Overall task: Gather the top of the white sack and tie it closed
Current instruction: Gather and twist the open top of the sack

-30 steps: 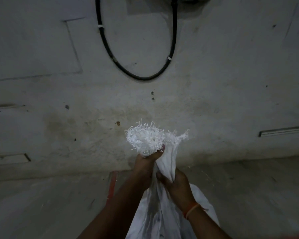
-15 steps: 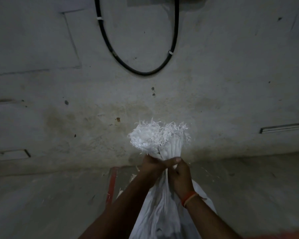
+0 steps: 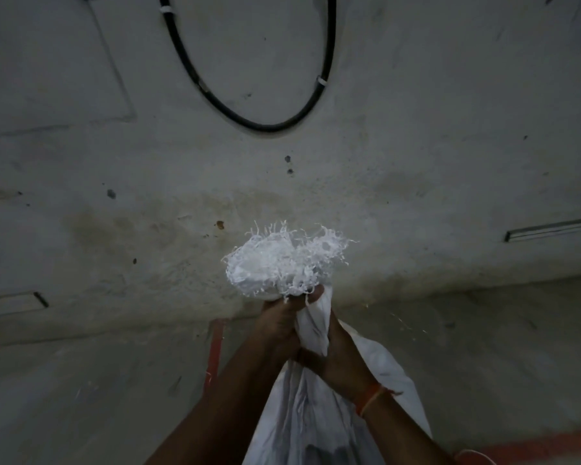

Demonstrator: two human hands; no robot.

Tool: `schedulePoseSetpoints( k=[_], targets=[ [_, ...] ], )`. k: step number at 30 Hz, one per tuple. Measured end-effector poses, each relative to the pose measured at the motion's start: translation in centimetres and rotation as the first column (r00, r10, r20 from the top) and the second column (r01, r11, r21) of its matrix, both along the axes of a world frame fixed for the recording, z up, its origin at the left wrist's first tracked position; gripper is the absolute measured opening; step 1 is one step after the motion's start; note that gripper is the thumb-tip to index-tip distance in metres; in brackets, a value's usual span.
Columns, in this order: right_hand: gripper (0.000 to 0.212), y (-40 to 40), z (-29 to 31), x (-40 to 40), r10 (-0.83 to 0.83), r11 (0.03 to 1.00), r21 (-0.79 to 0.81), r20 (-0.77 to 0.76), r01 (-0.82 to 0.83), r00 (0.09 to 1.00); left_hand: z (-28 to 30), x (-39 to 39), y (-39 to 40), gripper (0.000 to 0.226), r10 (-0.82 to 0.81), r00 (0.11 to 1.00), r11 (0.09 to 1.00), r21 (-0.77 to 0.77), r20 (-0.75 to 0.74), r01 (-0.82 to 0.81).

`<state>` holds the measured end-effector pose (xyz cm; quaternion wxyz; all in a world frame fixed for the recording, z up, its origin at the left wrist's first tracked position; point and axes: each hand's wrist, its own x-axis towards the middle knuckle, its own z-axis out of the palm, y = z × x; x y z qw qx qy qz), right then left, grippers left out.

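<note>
A white woven sack (image 3: pixel 309 411) stands low in the middle of the view, its body hanging below my hands. Its top is bunched into a narrow neck, and the frayed white edge (image 3: pixel 282 260) fans out above. My left hand (image 3: pixel 279 322) is closed around the neck just under the frayed edge. My right hand (image 3: pixel 336 359), with an orange thread on the wrist, grips the neck a little lower, touching the left hand. No tie or string is visible.
A stained pale wall (image 3: pixel 416 162) rises right behind the sack, with a black cable loop (image 3: pixel 265 125) hanging on it. The dusty concrete floor (image 3: pixel 81 397) carries a red painted line (image 3: pixel 215 350) to the left of my arms.
The loose flap of the sack top has been drawn into one bunch. My right hand rose to meet the left, then slid slightly lower on the neck.
</note>
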<state>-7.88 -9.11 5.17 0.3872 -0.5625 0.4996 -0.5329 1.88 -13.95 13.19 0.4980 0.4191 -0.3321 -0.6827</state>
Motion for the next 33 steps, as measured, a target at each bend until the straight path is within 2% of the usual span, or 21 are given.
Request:
schedulePoseSetpoints(
  k=[3,6,9,11,13,16,17,20,21,24,27,29,31,33],
  targets=[
    [0.064,-1.1,-0.3,0.0,-0.035,0.997,-0.060,0.070,0.039,0.997,-0.3,0.5,-1.2,0.044,-0.060,0.998,0.998,0.009,-0.034,0.060],
    [0.071,-1.5,-0.1,0.3,-0.082,0.993,-0.068,0.184,0.096,0.979,-0.4,0.7,-1.8,0.037,-0.124,0.992,0.990,-0.072,-0.014,0.123],
    [0.065,-1.9,0.5,1.0,-0.122,0.987,-0.076,0.201,0.140,0.972,-0.3,0.7,-1.9,0.030,-0.152,0.987,0.981,-0.115,0.056,0.157],
    [0.063,-2.1,0.3,1.1,-0.144,0.985,-0.068,0.207,0.161,0.968,-0.2,0.5,-1.7,0.038,-0.148,0.985,0.978,-0.137,0.093,0.160],
    [0.050,-2.4,0.1,1.4,-0.158,0.986,-0.027,0.178,0.166,0.971,-0.1,0.7,-1.6,0.047,-0.167,0.979,0.970,-0.157,0.113,0.183],
    [0.035,-2.9,-0.1,2.1,-0.185,0.982,0.005,0.183,0.188,0.966,-1.0,2.0,-0.5,0.025,-0.224,0.938,0.928,-0.235,0.265,0.288],
    [0.030,-2.9,-0.1,2.1,-0.213,0.976,0.006,0.198,0.216,0.957,-1.6,2.7,0.0,0.033,-0.223,0.913,0.918,-0.240,0.342,0.315],
    [0.024,-2.4,0.6,1.9,-0.178,0.984,0.036,0.196,0.175,0.964,-5.5,4.8,1.5,0.101,-0.283,0.802,0.854,-0.242,0.526,0.460],
    [0.026,-2.2,0.7,2.0,-0.164,0.986,0.033,0.196,0.161,0.967,-6.7,5.1,2.3,0.112,-0.307,0.776,0.833,-0.238,0.551,0.499],
    [0.027,-1.7,0.7,1.9,-0.150,0.988,0.058,0.253,0.140,0.956,-8.9,4.6,3.5,0.117,-0.343,0.735,0.792,-0.241,0.586,0.561],
    [0.024,-1.8,0.7,1.7,-0.133,0.987,0.128,0.267,0.102,0.955,-9.7,3.8,3.1,0.118,-0.301,0.695,0.758,-0.279,0.653,0.590],
    [0.021,-2.1,1.1,1.3,-0.125,0.986,0.143,0.255,0.090,0.959,-9.9,3.3,2.4,0.119,-0.281,0.672,0.754,-0.276,0.685,0.596],
    [0.018,-2.6,1.1,1.1,-0.093,0.987,0.151,0.242,0.058,0.966,-9.8,2.8,2.0,0.111,-0.292,0.655,0.751,-0.258,0.697,0.608],
    [0.019,-2.9,0.8,1.0,-0.066,0.989,0.147,0.230,0.032,0.971,-10.5,2.5,1.5,0.121,-0.229,0.655,0.765,-0.284,0.720,0.578]
  ],
)
